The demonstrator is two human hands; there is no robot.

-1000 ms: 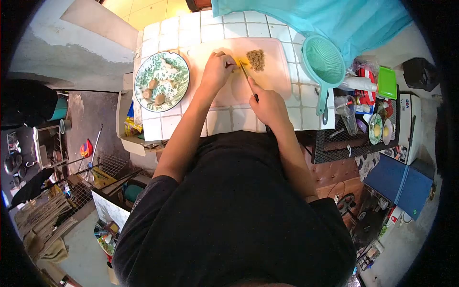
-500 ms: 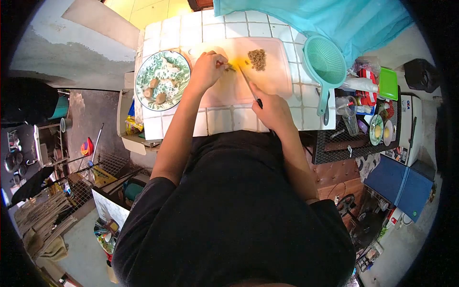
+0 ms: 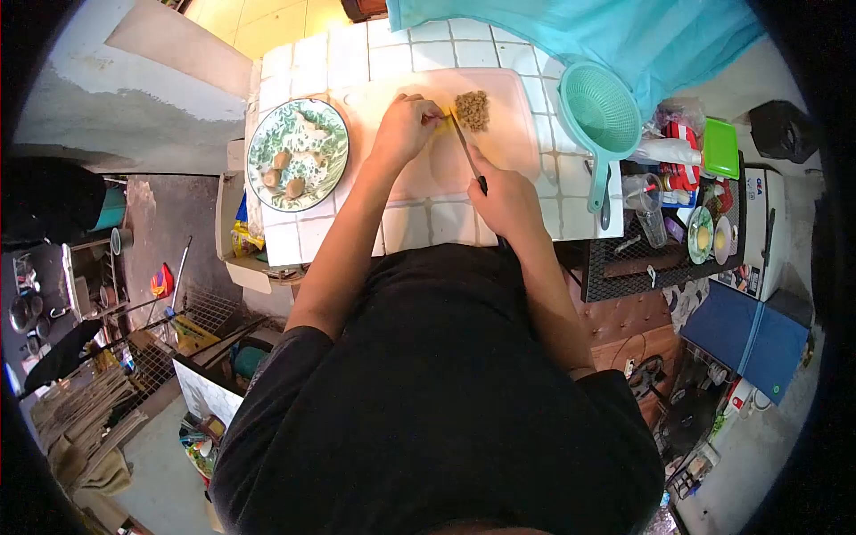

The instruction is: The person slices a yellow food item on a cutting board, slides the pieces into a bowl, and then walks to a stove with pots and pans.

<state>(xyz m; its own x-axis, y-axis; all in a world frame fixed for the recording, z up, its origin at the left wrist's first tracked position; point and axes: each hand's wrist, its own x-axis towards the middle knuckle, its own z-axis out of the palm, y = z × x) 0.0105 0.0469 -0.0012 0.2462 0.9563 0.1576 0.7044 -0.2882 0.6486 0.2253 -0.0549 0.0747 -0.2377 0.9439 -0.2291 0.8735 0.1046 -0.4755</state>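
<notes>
My right hand (image 3: 506, 201) is wrapped round the dark handle of a knife (image 3: 465, 150), whose blade points away from me over a pale pink cutting board (image 3: 437, 183). The fingers of my left hand (image 3: 406, 131) are pinched together on the board, just left of the knife tip. They hold a small piece of food, too small to name and mostly hidden by the fingertips. Right beside the blade lies a heap of finely chopped brown food (image 3: 473, 111). On the left, a green-patterned plate (image 3: 261, 183) carries several brownish chunks and a paler piece.
A turquoise strainer (image 3: 602, 111) with a long handle lies on the white tiled table (image 3: 406, 234), right of the board. Beyond it, a black mesh rack (image 3: 615, 283) holds cups, packets and small plates. A blue cloth (image 3: 571, 31) hangs at the far edge.
The knife tip has come closer to my left fingertips. The small pieces that showed by those fingers are now largely covered. The whole view has shifted slightly.
</notes>
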